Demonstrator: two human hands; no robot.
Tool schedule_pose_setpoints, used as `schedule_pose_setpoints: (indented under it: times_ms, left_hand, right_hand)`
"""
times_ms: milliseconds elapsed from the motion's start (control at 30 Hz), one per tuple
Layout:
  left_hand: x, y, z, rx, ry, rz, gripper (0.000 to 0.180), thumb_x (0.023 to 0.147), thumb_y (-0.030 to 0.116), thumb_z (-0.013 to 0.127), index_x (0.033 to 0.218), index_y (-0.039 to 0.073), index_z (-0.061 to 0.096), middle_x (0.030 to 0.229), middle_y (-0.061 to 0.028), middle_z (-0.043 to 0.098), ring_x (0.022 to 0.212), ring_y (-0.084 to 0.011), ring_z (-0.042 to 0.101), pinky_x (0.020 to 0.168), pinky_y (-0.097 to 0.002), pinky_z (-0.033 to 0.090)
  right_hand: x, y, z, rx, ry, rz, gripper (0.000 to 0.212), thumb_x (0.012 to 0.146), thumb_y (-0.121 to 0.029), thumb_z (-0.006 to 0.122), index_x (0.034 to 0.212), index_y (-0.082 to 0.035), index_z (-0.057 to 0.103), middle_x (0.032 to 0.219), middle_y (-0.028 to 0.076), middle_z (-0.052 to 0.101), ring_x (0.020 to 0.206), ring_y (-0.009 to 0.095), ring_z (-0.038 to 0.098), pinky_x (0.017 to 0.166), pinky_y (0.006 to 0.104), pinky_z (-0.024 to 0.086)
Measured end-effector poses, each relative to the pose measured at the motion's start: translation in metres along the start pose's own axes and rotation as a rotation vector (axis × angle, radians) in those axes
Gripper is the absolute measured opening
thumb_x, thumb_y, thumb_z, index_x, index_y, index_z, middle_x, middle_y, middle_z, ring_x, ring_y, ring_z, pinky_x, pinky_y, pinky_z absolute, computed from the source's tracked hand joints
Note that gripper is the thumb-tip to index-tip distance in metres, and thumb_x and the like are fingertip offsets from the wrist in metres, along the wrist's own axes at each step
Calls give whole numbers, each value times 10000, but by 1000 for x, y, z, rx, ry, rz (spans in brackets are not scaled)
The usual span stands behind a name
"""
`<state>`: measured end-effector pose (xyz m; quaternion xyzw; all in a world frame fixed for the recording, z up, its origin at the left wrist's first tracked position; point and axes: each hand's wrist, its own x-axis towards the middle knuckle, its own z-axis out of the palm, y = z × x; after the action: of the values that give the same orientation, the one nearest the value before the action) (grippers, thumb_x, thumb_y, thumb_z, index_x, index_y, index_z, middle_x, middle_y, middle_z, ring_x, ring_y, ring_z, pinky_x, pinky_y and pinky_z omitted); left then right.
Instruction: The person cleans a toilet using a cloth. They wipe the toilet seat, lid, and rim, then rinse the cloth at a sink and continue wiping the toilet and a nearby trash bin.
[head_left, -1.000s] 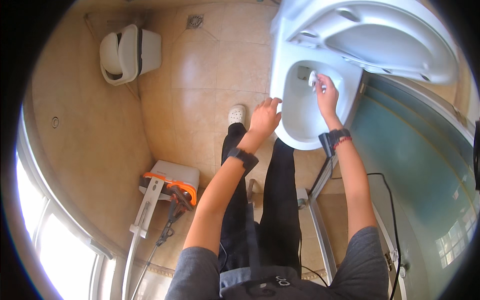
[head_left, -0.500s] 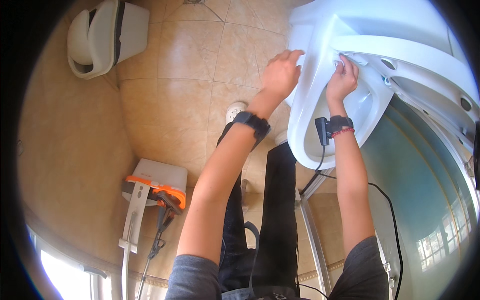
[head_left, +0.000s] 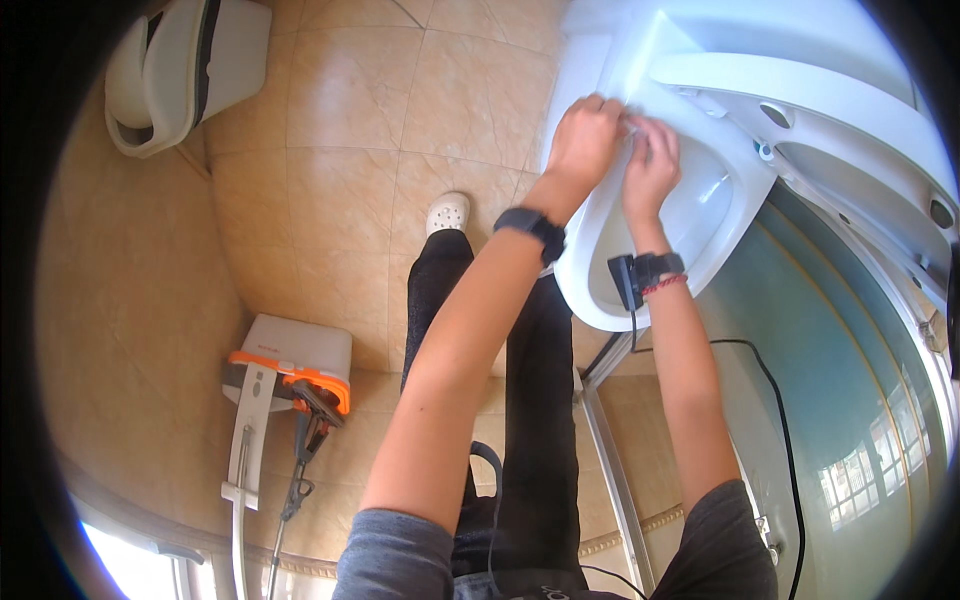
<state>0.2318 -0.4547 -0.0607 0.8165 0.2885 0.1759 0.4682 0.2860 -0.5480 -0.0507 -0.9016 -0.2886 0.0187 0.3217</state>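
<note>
My left hand (head_left: 588, 140) and my right hand (head_left: 652, 172) meet fingertip to fingertip above the left rim of a white toilet bowl (head_left: 578, 290), near its back. Both hands are closed in a pinch. A small pale thing seems to sit between the fingertips, but blur hides what it is. The raised toilet seat (head_left: 700, 72) leans to the right of my hands, with its hinge end close to my right fingers. My right wrist has a black strap with a small black box (head_left: 626, 282) and a cable; another black strap (head_left: 532, 232) is around my left wrist.
A white bin (head_left: 235, 65) stands at the far left. A grey and orange mop bucket (head_left: 305, 345) with a mop (head_left: 300, 490) is at the lower left. Right of the bowl is a greenish glass panel (head_left: 800, 340). The black cable (head_left: 785, 430) hangs beside my right arm.
My left hand has moved right, over the rim, to meet my right hand. My right hand has come left, away from the seat hinge. The whole view has shifted slightly.
</note>
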Motion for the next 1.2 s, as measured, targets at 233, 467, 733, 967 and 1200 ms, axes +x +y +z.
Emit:
schedule_pose_setpoints:
  times_ms: [233, 467, 733, 967, 1200]
  left_hand:
    - [-158, 37, -16, -65, -145, -164, 183, 700, 15, 610, 881, 30, 581, 808, -137, 563, 741, -324, 558, 634, -375, 466]
    - [-166, 54, -40, -52, -168, -257, 336, 672, 7, 628, 992, 46, 532, 916, -136, 555, 831, -324, 552, 679, -382, 461]
    - [-34, 37, -21, 64, -41, 165, 268, 659, 36, 662, 911, 36, 572, 873, -116, 592, 817, -308, 557, 697, -358, 459]
    - [-82, 28, -6, 139, -15, 66, 149, 668, 36, 655, 801, 38, 586, 776, -111, 600, 722, -296, 572, 624, -350, 467]
    - [-181, 53, -4, 109, 54, -233, 129, 679, 11, 643, 792, 31, 584, 759, -120, 589, 704, -300, 573, 610, -343, 460]
  right_hand:
    - [-137, 2, -67, 40, -271, 27, 286, 682, 99, 502, 885, -56, 630, 914, 113, 564, 862, 292, 545, 727, 368, 454]
    - [-115, -1, -87, 191, -373, -22, 257, 687, 100, 534, 840, -75, 644, 818, 105, 567, 782, 271, 552, 680, 352, 456]
    - [15, 12, -44, 69, -227, -251, 181, 704, 15, 568, 828, -91, 646, 809, 65, 580, 772, 272, 527, 689, 360, 438]
    - [-54, 17, -46, 69, -156, -239, 264, 620, 71, 573, 829, -75, 641, 843, 60, 578, 792, 255, 552, 675, 349, 471]
    - [-132, 18, -71, 212, -302, -223, 263, 616, 90, 569, 822, -61, 632, 825, 54, 565, 770, 235, 556, 648, 321, 479]
